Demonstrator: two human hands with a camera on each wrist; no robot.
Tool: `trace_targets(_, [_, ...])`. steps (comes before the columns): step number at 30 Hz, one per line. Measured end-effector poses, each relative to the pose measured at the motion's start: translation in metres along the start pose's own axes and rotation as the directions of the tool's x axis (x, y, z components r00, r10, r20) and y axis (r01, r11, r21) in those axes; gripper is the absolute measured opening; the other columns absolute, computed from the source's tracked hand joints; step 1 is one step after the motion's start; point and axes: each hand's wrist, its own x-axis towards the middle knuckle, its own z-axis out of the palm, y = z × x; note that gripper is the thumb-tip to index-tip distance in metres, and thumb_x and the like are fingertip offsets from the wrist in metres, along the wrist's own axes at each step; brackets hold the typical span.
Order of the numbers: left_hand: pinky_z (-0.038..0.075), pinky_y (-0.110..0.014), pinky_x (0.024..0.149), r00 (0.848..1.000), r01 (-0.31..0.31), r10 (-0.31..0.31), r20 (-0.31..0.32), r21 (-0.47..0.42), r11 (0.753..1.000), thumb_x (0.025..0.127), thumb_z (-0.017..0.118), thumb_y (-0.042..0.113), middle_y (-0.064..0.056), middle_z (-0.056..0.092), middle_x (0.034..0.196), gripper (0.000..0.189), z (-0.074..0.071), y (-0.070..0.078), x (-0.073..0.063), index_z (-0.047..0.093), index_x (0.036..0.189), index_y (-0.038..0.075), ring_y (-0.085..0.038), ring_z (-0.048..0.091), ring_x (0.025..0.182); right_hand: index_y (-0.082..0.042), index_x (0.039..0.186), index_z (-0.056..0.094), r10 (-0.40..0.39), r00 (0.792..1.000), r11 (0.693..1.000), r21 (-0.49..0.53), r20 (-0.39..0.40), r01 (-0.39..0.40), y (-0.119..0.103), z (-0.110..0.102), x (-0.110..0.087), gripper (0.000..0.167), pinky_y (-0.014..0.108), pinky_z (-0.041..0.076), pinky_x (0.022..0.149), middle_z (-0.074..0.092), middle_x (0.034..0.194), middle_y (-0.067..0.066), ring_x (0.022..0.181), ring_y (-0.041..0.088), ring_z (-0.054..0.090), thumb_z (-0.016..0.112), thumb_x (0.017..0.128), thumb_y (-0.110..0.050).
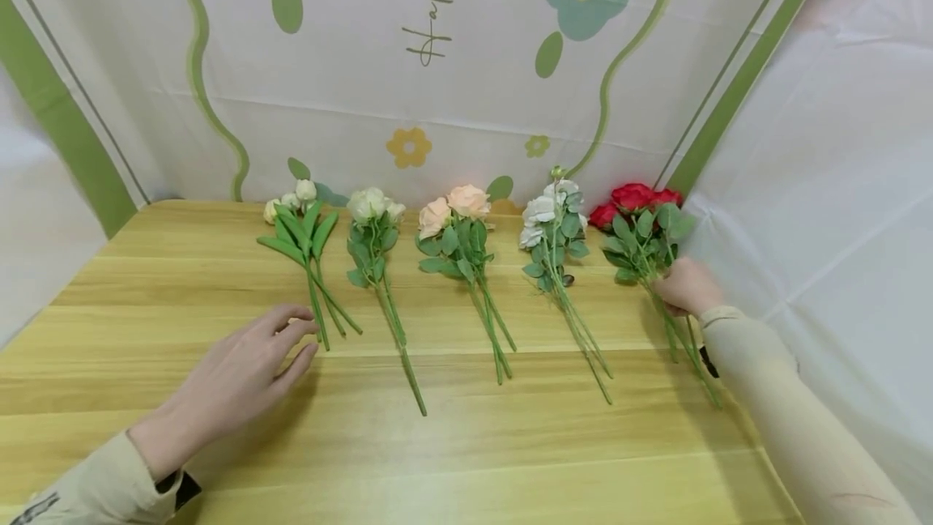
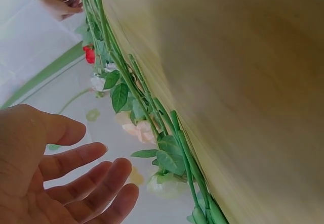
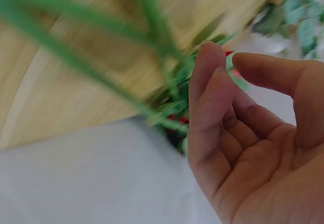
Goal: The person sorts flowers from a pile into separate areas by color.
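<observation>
In the head view my left hand (image 1: 236, 367) hovers by the stem ends of the white tulips (image 1: 304, 191), fingers spread and slightly bent. The left wrist view shows its palm (image 2: 25, 183) with nothing in it. At the far right, my right hand (image 1: 688, 286) is at the stems of the red roses (image 1: 632, 196). Its fingers bend loosely in the right wrist view, where a small gap separates thumb (image 3: 273, 72) from fingertips. Green stems (image 3: 76, 64) pass behind those fingers, and the palm holds nothing. Whether the fingers touch the stems is unclear.
Between the hands lie pale green-white flowers (image 1: 370, 206), peach roses (image 1: 466, 201) and white roses (image 1: 541, 211), heads toward the back. The wooden table (image 1: 481, 460) meets a printed cloth (image 1: 350, 63) behind and a white cloth (image 1: 838, 209) at right.
</observation>
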Motion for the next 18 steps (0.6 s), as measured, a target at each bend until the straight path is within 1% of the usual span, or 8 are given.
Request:
trace_targets(1, [0.055,-0.04,0.058,1.0,0.004,-0.004,0.001,-0.001,1.0,0.088,0.067,0.011,-0.015,0.062,0.114,0.023,0.0,0.001,0.0,0.067,0.107,0.0,-0.028,0.067,0.079,-0.006,0.054,0.057,-0.021,1.0,1.0,-0.008,-0.01,0.021,-0.005,0.002,-0.002,0.045,0.033,0.046,0.05,0.053,0.046,0.003,0.04,0.016,0.049,0.053,0.097,-0.022])
trace_targets(2, [0.055,-0.04,0.059,1.0,0.006,-0.006,0.001,-0.002,1.0,0.088,0.067,0.011,-0.015,0.062,0.113,0.022,0.0,0.001,0.001,0.067,0.107,0.0,-0.028,0.066,0.079,-0.004,0.057,0.06,-0.033,0.999,0.999,-0.008,-0.01,0.033,-0.01,0.003,-0.004,0.045,0.033,0.046,0.051,0.055,0.049,0.004,0.041,0.017,0.05,0.053,0.097,-0.022])
trace_targets(5, [0.054,-0.038,0.058,1.0,0.016,-0.016,-0.005,-0.002,1.0,0.088,0.067,0.011,-0.012,0.062,0.112,0.022,0.0,0.003,0.003,0.068,0.107,0.001,-0.025,0.066,0.08,0.003,0.073,0.069,-0.048,0.999,0.999,0.021,-0.023,0.049,-0.028,0.009,-0.011,0.041,0.034,0.051,0.054,0.063,0.06,0.008,0.051,0.021,0.06,0.054,0.1,-0.024])
trace_targets(8, [0.053,-0.037,0.057,0.999,0.029,-0.029,-0.015,-0.004,1.0,0.088,0.067,0.012,-0.011,0.062,0.113,0.024,0.0,0.005,0.008,0.068,0.109,0.001,-0.024,0.066,0.082,0.006,0.092,0.073,-0.063,0.995,0.994,0.079,-0.075,0.069,-0.049,0.016,-0.022,0.037,0.035,0.054,0.057,0.069,0.074,0.013,0.063,0.026,0.067,0.055,0.1,-0.025])
trace_targets(9, [0.053,-0.036,0.056,0.999,0.035,-0.035,-0.018,-0.006,0.999,0.089,0.067,0.013,-0.012,0.062,0.113,0.024,0.0,0.006,0.011,0.068,0.11,0.001,-0.024,0.065,0.083,0.005,0.093,0.073,-0.078,0.991,0.991,0.098,-0.109,0.089,-0.055,0.019,-0.025,0.036,0.035,0.054,0.056,0.069,0.074,0.012,0.063,0.026,0.068,0.055,0.1,-0.025])
trace_targets(13, [0.052,-0.035,0.057,0.998,0.05,-0.051,-0.031,-0.021,0.999,0.091,0.066,0.014,-0.012,0.061,0.115,0.024,-0.001,0.013,0.024,0.068,0.111,0.001,-0.024,0.065,0.084,-0.001,0.092,0.075,-0.14,0.959,0.974,0.139,-0.246,0.178,-0.086,0.026,-0.046,0.03,0.034,0.051,0.052,0.069,0.071,0.006,0.061,0.024,0.068,0.058,0.099,-0.025])
trace_targets(15, [0.051,-0.033,0.056,0.998,0.05,-0.051,-0.04,-0.027,0.998,0.092,0.065,0.015,-0.012,0.061,0.115,0.024,-0.001,0.016,0.031,0.068,0.111,0.0,-0.022,0.064,0.08,-0.002,0.093,0.075,-0.169,0.939,0.962,0.158,-0.299,0.223,-0.102,0.029,-0.055,0.027,0.035,0.051,0.052,0.069,0.071,0.003,0.062,0.024,0.068,0.059,0.099,-0.024])
trace_targets(18, [0.048,-0.028,0.052,0.997,0.055,-0.057,-0.054,-0.035,0.998,0.091,0.066,0.015,-0.012,0.06,0.115,0.024,-0.002,0.019,0.039,0.068,0.11,0.0,-0.018,0.061,0.072,-0.005,0.095,0.075,-0.216,0.908,0.947,0.151,-0.359,0.285,-0.124,0.033,-0.066,0.024,0.035,0.05,0.054,0.068,0.072,0.0,0.062,0.021,0.066,0.061,0.098,-0.023])
